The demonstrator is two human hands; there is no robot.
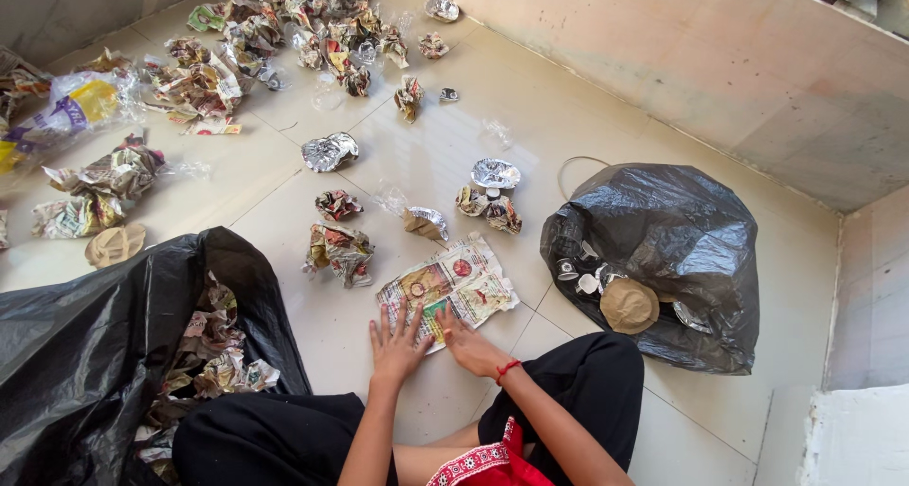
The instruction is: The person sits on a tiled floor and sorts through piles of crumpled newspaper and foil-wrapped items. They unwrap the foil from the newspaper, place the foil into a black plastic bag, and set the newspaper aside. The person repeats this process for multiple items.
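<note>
Both hands lie flat, fingers released and spread, on a printed paper sheet point(447, 288) on the tiled floor point(568, 117): left hand point(396, 346) at its near-left corner, right hand point(469, 346) at its near edge. Black bag of crumpled paper point(85, 353) near left; second black bag point(677, 249) right; crumpled wrappers point(339, 251) just beyond the sheet.

The black bag point(95, 353) at eight o'clock runs off the left and bottom edges, hiding most of its crumpled paper. At twelve o'clock the paper heap point(312, 12) is cut by the top edge.
</note>
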